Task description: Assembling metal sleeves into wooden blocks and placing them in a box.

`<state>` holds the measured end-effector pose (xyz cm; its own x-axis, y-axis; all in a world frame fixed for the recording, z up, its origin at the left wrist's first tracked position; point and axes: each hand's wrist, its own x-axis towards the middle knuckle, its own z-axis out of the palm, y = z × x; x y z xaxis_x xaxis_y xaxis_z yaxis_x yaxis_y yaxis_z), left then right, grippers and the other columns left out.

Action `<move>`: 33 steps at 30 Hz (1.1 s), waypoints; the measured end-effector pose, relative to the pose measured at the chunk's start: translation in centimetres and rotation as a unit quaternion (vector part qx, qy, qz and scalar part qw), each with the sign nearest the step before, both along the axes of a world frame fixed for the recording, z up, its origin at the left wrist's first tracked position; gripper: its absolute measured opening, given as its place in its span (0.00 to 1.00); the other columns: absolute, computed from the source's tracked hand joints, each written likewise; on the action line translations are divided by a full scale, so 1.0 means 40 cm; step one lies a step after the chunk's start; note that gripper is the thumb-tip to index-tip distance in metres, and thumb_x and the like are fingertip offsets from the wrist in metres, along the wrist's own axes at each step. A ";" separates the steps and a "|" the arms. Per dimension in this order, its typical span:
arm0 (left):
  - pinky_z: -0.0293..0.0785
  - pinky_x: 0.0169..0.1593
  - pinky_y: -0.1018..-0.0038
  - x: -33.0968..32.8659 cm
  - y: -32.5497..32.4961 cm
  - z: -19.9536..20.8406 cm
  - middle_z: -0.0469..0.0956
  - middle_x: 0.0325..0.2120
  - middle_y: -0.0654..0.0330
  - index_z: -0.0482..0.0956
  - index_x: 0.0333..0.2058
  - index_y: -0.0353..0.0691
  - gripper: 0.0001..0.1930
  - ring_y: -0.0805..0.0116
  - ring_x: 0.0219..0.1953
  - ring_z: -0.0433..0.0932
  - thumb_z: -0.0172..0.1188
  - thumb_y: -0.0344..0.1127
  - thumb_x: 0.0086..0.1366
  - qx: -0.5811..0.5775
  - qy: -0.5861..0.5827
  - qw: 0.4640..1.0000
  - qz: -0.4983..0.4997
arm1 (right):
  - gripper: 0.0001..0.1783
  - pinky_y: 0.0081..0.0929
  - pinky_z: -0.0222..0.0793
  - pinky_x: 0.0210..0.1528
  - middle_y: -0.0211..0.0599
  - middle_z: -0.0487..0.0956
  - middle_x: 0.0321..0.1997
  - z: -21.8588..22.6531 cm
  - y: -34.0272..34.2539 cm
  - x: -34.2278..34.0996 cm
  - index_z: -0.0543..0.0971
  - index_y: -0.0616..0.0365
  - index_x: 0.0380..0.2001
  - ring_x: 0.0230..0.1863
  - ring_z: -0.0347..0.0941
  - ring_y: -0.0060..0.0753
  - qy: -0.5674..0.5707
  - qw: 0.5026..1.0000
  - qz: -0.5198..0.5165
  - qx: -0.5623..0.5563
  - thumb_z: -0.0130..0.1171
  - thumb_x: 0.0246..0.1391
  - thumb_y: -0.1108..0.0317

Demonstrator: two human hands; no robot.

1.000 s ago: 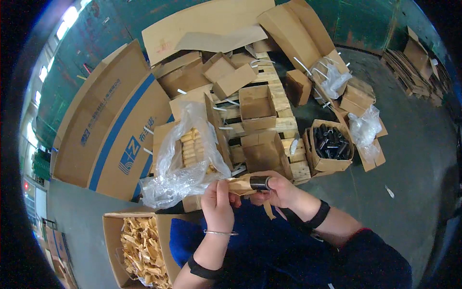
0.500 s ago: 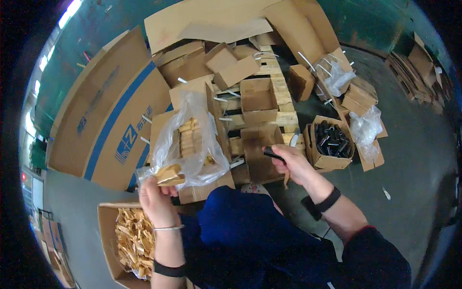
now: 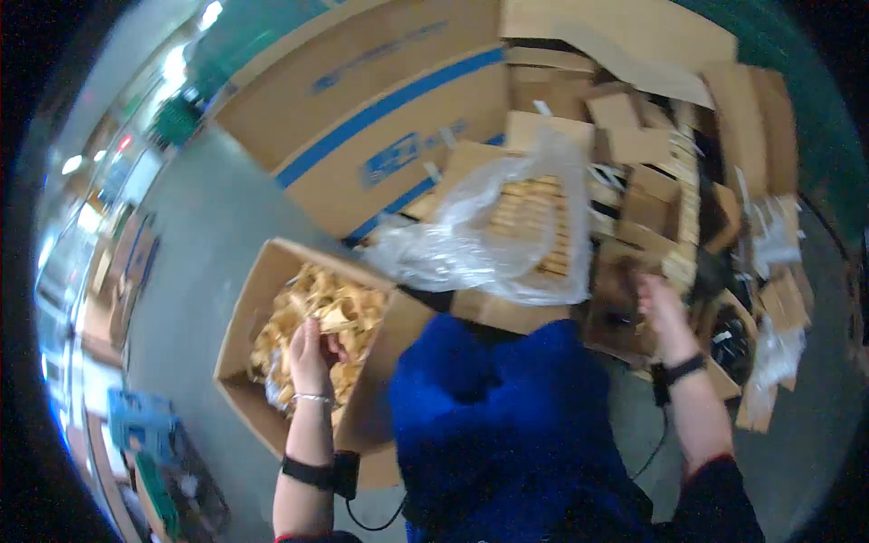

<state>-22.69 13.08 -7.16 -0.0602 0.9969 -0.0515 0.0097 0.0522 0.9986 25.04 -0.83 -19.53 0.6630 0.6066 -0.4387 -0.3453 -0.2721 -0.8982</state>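
Spreading across the upper left, a huge brown cardboard carton with a blue stripe is forming the backdrop. Nearer the person, an open brown cardboard box is holding a heap of crumpled tan paper wrappings. A crinkled sheet of clear plastic is draping beside and partly over rows of tan paper-wrapped rolls, which are lying close together. Further right, a smaller open brown cardboard box is sitting partly under the right arm.

The left hand is hovering over the paper heap, its thumb and fingers standing slightly apart; a loose curl of tan paper is showing at the fingertips, though I cannot tell whether they are gripping it. The right hand is reaching over the smaller box with its fingers bunched; blur is hiding whether it is holding anything. A small dark object is showing inside that box, too blurred to identify.

For good work here, I judge the left hand should be letting paper fall well inside the box walls, while the right should be lowering anything hard gently rather than dropping it.
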 end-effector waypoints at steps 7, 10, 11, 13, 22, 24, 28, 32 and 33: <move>0.72 0.22 0.78 -0.317 0.017 -0.152 0.71 0.21 0.61 0.70 0.34 0.38 0.06 0.72 0.22 0.73 0.46 0.30 0.58 -0.049 -0.024 0.990 0.131 | 0.13 0.14 0.52 0.20 0.22 0.64 0.21 0.487 0.059 -0.264 0.69 0.60 0.40 0.17 0.54 0.15 0.246 0.924 0.134 0.261 0.47 0.51 0.67; 0.67 0.36 0.74 -0.380 -0.007 -0.144 0.73 0.32 0.62 0.71 0.41 0.40 0.13 0.73 0.35 0.71 0.47 0.31 0.57 -0.187 0.057 0.978 0.068 | 0.11 0.13 0.53 0.21 0.24 0.65 0.21 0.547 0.167 -0.467 0.70 0.61 0.37 0.19 0.57 0.15 0.314 0.867 0.293 0.254 0.47 0.52 0.67; 0.64 0.36 0.75 -0.432 -0.017 -0.151 0.73 0.33 0.64 0.70 0.43 0.42 0.14 0.74 0.35 0.70 0.46 0.33 0.58 -0.168 0.091 0.980 0.048 | 0.10 0.13 0.54 0.20 0.24 0.66 0.21 0.552 0.209 -0.541 0.70 0.61 0.36 0.20 0.58 0.15 0.358 0.825 0.351 0.261 0.47 0.52 0.68; 0.63 0.34 0.76 -0.440 -0.025 -0.129 0.72 0.34 0.66 0.69 0.44 0.41 0.15 0.75 0.33 0.68 0.46 0.38 0.59 -0.108 0.179 0.975 0.070 | 0.09 0.18 0.57 0.21 0.27 0.66 0.20 0.539 0.296 -0.692 0.69 0.61 0.34 0.20 0.60 0.18 0.396 0.811 0.346 0.256 0.47 0.51 0.69; 0.54 0.55 0.71 -0.417 -0.262 0.405 0.67 0.46 0.56 0.65 0.47 0.34 0.20 0.65 0.51 0.63 0.52 0.32 0.55 0.281 0.277 0.909 0.132 | 0.33 0.28 0.43 0.60 0.45 0.51 0.61 0.487 0.364 -0.862 0.53 0.58 0.56 0.61 0.46 0.40 -0.069 0.784 0.557 0.266 0.48 0.51 0.55; 0.47 0.58 0.67 -0.352 -0.349 0.552 0.60 0.51 0.49 0.59 0.50 0.30 0.31 0.59 0.55 0.57 0.56 0.41 0.51 0.425 0.319 0.840 0.105 | 0.31 0.28 0.45 0.59 0.45 0.57 0.58 0.570 0.322 -0.798 0.60 0.61 0.53 0.60 0.50 0.38 -0.252 0.744 0.536 0.310 0.53 0.47 0.60; 0.51 0.56 0.64 -0.268 -0.505 0.710 0.59 0.51 0.46 0.58 0.51 0.31 0.38 0.55 0.55 0.57 0.55 0.53 0.48 0.555 0.536 0.636 0.021 | 0.25 0.26 0.47 0.58 0.42 0.64 0.53 0.720 0.206 -0.694 0.65 0.62 0.48 0.57 0.54 0.32 -0.274 0.740 0.516 0.335 0.53 0.46 0.65; 0.51 0.56 0.64 -0.211 -0.475 0.592 0.59 0.50 0.46 0.58 0.51 0.31 0.37 0.55 0.55 0.57 0.54 0.52 0.48 0.531 0.526 0.662 -0.060 | 0.20 0.25 0.54 0.53 0.41 0.68 0.47 0.795 0.081 -0.647 0.68 0.63 0.44 0.51 0.61 0.29 -0.271 0.754 0.513 0.308 0.52 0.47 0.66; 0.51 0.56 0.64 -0.223 -0.490 0.569 0.59 0.50 0.46 0.58 0.51 0.31 0.37 0.55 0.55 0.57 0.54 0.52 0.48 0.519 0.526 0.670 -0.062 | 0.19 0.24 0.55 0.52 0.41 0.69 0.46 0.817 0.050 -0.667 0.69 0.63 0.43 0.49 0.63 0.29 -0.264 0.753 0.516 0.311 0.52 0.47 0.66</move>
<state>-31.59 -6.51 15.61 0.5680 0.4629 0.6806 0.6778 -0.7321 -0.0678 -1.63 1.17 13.16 -0.3192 0.8978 0.3033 0.2110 0.3794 -0.9009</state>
